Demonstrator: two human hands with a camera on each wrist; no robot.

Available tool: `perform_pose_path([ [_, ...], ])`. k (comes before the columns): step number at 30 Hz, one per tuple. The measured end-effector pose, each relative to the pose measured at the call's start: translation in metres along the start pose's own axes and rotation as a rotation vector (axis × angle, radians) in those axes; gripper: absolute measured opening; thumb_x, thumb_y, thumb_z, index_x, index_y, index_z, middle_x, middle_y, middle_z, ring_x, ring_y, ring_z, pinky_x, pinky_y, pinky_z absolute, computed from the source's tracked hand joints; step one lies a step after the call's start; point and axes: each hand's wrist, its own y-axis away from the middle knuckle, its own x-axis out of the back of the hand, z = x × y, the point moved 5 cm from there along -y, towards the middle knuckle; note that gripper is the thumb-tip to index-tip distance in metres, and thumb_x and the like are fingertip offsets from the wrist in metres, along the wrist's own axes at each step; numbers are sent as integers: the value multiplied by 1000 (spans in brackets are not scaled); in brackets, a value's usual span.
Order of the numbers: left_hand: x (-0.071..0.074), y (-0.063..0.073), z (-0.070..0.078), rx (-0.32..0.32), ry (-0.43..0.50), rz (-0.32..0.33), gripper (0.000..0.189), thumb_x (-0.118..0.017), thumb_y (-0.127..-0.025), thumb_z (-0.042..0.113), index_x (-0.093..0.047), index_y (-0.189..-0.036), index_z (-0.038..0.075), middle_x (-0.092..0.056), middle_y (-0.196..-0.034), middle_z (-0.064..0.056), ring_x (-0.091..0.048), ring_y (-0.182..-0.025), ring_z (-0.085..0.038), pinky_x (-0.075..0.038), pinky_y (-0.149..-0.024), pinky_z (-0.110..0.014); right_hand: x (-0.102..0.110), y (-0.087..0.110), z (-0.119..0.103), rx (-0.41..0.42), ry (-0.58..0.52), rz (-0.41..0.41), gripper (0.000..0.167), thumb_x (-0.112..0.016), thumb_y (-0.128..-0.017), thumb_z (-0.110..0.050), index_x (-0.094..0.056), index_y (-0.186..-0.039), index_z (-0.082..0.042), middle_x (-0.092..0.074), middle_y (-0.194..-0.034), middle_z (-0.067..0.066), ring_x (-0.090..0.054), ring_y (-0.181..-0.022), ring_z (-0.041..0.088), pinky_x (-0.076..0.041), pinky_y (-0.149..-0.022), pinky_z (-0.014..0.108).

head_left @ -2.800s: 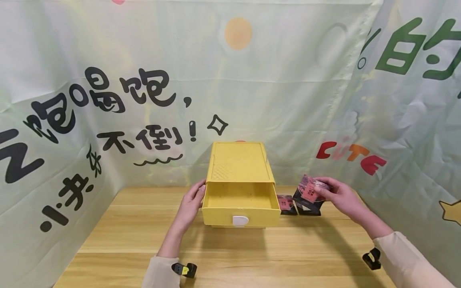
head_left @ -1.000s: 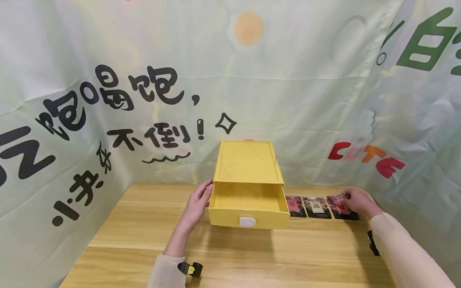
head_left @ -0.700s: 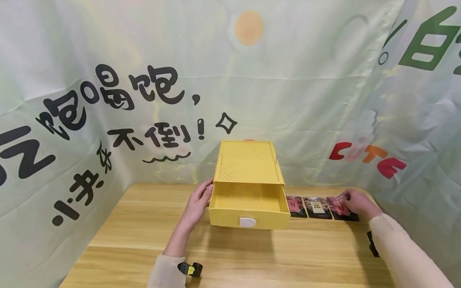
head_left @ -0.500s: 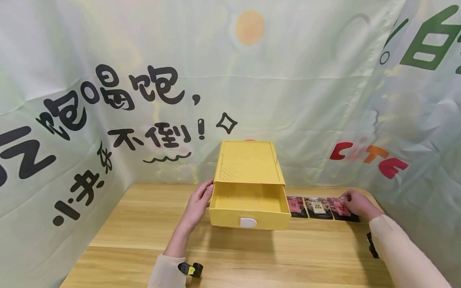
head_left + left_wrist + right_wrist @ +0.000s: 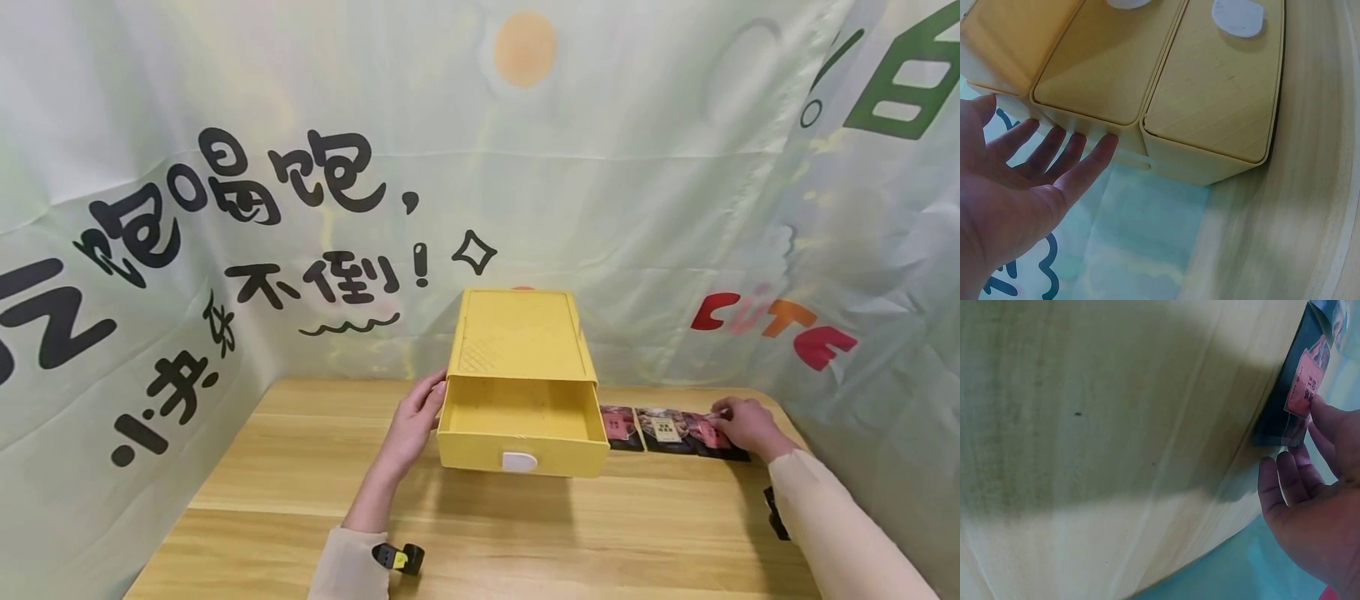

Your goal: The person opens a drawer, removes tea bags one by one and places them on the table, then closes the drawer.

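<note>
My left hand [image 5: 408, 425], fingers spread, touches the yellow drawer box [image 5: 521, 333]; my right hand [image 5: 750, 427] partly hides the rightmost packet [image 5: 707, 432] near the counter's [image 5: 300, 500] far right corner, whether pinching I can't tell.

Pale green fabric curtains [image 5: 637, 208] – creased, printed with bold black Chinese characters [image 5: 348, 279] and multicoloured "CUTE" lettering [image 5: 821, 347] – hang behind and on both sides of a light-brown wood-grain table [image 5: 262, 517].
</note>
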Motion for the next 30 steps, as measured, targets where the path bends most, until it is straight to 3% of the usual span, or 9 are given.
perform_pose_path([
  [6,-1,0,2,-11,1,-4,46,-49,-112,23,-49,-154,4,-49,-154,-18,-58,-129,-40,-60,-96,-46,3,4,0,-29,-26,20,39,-65,-100,-10,-55,-121,21,-60,-110,42,-55,-103,57,-43,-92,70],
  [11,-2,0,2,-12,-3,-7,46,-49,-113,23,-49,-154,3,-49,-154,-18,-58,-129,-40,-60,-96,-46,12,12,-5,-8,-63,98,43,-63,-102,-10,-52,-127,23,-54,-120,48,-53,-109,63,-48,-90,70],
  [16,0,0,0,-3,1,-8,46,-49,-113,25,-49,-154,5,-49,-155,-17,-58,-129,-39,-59,-96,-46,22,20,-14,19,-100,156,44,-61,-103,-9,-50,-132,22,-53,-120,47,-54,-107,60,-49,-88,70],
  [24,2,0,-2,0,6,-11,48,-50,-112,29,-48,-155,5,-49,-154,-18,-61,-126,-39,-60,-96,-44,37,34,-47,63,-150,256,53,-52,-111,-25,-45,-140,19,-50,-126,42,-55,-107,56,-51,-83,67],
  [30,0,0,-2,3,15,-19,49,-50,-112,29,-48,-155,7,-49,-154,-18,-60,-126,-39,-58,-99,-51,50,48,-82,114,-198,350,56,-49,-112,-30,-46,-144,15,-48,-130,37,-55,-109,52,-52,-84,67],
])
